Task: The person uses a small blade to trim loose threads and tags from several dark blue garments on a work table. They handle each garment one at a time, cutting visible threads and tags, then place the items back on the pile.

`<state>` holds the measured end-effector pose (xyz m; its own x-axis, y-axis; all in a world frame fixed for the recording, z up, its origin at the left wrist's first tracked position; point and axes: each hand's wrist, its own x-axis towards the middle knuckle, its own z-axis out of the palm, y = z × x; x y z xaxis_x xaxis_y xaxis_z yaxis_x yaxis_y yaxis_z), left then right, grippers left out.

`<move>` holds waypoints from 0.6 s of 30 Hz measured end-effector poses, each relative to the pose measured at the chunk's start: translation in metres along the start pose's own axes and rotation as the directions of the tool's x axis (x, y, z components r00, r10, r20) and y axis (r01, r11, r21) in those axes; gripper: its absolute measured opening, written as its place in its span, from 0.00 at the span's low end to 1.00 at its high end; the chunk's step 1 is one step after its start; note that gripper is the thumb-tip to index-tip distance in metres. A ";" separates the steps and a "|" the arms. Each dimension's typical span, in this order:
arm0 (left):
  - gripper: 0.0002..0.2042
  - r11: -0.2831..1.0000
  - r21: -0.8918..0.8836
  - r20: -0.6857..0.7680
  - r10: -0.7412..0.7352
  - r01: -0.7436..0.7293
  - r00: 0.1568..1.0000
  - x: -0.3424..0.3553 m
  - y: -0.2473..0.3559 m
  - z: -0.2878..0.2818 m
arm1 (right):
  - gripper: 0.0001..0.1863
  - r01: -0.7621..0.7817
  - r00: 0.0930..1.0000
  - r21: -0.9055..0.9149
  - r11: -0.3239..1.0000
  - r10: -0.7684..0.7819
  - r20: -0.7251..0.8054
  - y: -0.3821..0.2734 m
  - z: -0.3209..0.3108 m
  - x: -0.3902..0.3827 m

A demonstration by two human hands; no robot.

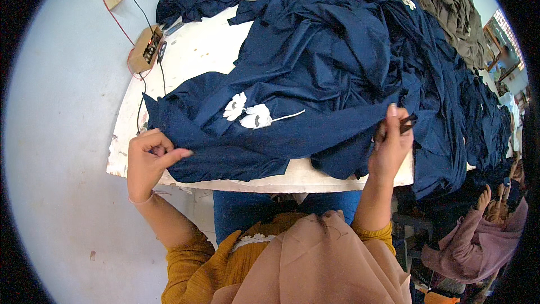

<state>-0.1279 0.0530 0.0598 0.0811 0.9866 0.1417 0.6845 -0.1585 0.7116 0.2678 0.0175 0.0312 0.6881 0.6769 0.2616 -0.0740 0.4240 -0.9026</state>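
Dark navy fabric [315,50] lies in loose folds over the table, its near part drawn out between my two hands. White flower shapes with a thin stem [257,116] show on that stretch. At its left end my left hand [151,160] is closed, thumb and fingers pinching the cloth. My right hand [392,143] grips the cloth's upper edge on the right, thumb pointing up. A small black tool [409,124] sticks out from the same hand; most of it is hidden in the palm, so its kind is unclear.
The white tabletop [219,36] shows at the left. A brown box with sockets and cables [145,50] sits at its left edge by the wall. More navy cloth and a grey-brown heap [444,0] lie at the back. Another person [478,242] sits at the lower right.
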 end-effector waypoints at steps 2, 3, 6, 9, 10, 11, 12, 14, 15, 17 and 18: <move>0.12 0.969 0.234 -0.150 -0.045 0.080 0.988 -0.007 -0.003 0.006 | 0.11 -0.030 0.995 -0.060 0.998 0.035 0.092 0.003 0.008 -0.011; 0.10 0.930 0.343 -0.227 -0.054 0.132 0.972 -0.008 0.001 0.011 | 0.13 -0.050 0.986 -0.086 0.995 0.063 0.154 0.003 0.014 -0.016; 0.12 0.885 0.303 -0.268 0.436 -0.354 0.859 0.000 0.023 0.041 | 0.15 -0.070 0.946 -0.163 0.984 0.117 0.302 0.006 0.025 -0.027; 0.17 0.816 0.078 -0.059 0.578 -0.573 0.814 0.006 0.075 0.089 | 0.16 -0.103 0.917 -0.165 0.981 0.158 0.366 0.008 0.034 -0.033; 0.19 0.785 0.053 -0.007 0.618 -0.617 0.786 0.007 0.087 0.105 | 0.16 -0.107 0.912 -0.175 0.979 0.167 0.376 0.008 0.035 -0.033; 0.18 0.772 -0.005 -0.037 0.635 -0.635 0.772 0.008 0.094 0.121 | 0.16 -0.112 0.905 -0.191 0.975 0.179 0.387 0.008 0.036 -0.033; 0.16 0.780 -0.108 -0.022 0.618 -0.617 0.786 0.010 0.093 0.130 | 0.16 -0.099 0.906 -0.185 0.978 0.166 0.391 0.009 0.035 -0.031; 0.13 0.793 -0.343 0.064 0.554 -0.503 0.830 0.014 0.088 0.142 | 0.16 -0.075 0.909 -0.173 0.982 0.138 0.392 0.015 0.030 -0.025; 0.11 0.791 -0.465 0.144 0.512 -0.399 0.847 0.016 0.086 0.144 | 0.15 0.092 0.926 -0.259 0.962 0.014 0.378 0.019 0.027 -0.021; 0.08 0.725 -0.642 0.166 0.449 -0.250 0.878 0.012 0.085 0.147 | 0.13 0.391 0.895 -0.424 0.817 -0.229 0.383 0.025 0.023 -0.013; 0.07 0.677 -0.717 0.184 0.416 -0.168 0.890 0.009 0.083 0.148 | 0.11 0.389 0.898 -0.425 0.817 -0.235 0.372 0.024 0.022 -0.013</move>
<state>0.0369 0.0545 0.0189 0.4907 0.8196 0.2957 -0.0700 -0.3012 0.9510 0.2414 0.0320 0.0138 0.3671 0.7320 0.5740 0.5140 0.3546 -0.7810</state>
